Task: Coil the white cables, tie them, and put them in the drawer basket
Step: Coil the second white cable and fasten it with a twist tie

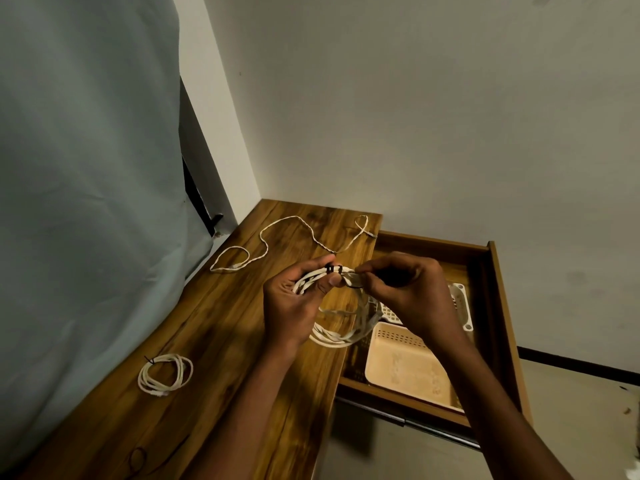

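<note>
Coiled cable (332, 336): left hand (294, 299) grips the loops; right hand (405, 292) pinches black tie (335, 269) — cinch firmly.

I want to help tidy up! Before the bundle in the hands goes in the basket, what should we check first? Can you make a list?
1. Coil held firmly: ok. The left hand grips the coiled cable at its top.
2. Tie fastened: not ok. The right hand pinches the black tie, which is wrapped around the coil but has a loose end.
3. Drawer open: ok. The drawer is pulled out.
4. Basket has room: ok. The peach basket looks empty.
5. Other cables done: not ok. One tied coil waits on the table, and one loose cable lies uncoiled.
</note>
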